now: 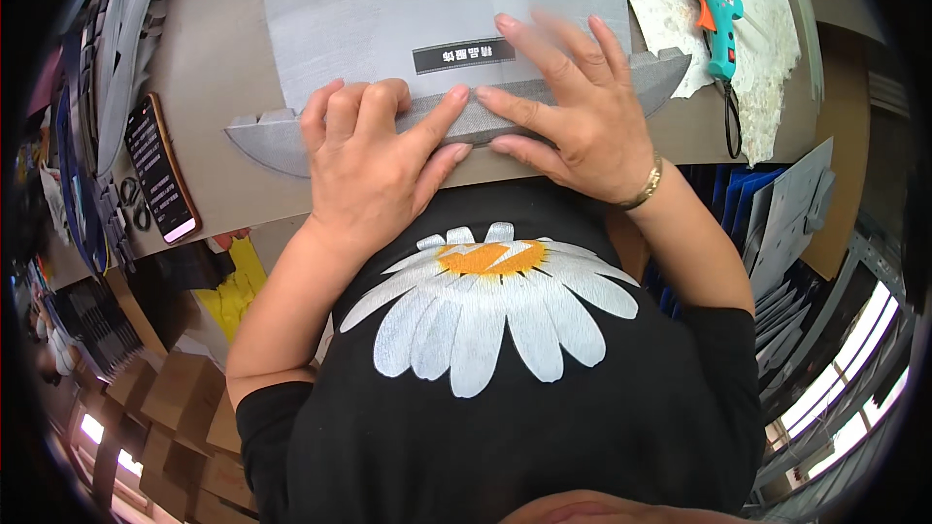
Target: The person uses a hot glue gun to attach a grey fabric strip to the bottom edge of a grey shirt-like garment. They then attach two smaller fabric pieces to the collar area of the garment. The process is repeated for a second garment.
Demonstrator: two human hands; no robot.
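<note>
While the table (216, 68) bears fabric (472, 120), boxes (183, 392) stand leftward.

strip (473, 118): matt woven cloth | glue gun (719, 15): plastic | bracelet (646, 187): glossy metal

Light-grey sheet (369, 10): flat, 12 o'clock; black label (461, 55) near its 6 o'clock edge. Grey strip (665, 78) along that edge, ends tapering toward 9 and 3.
</note>
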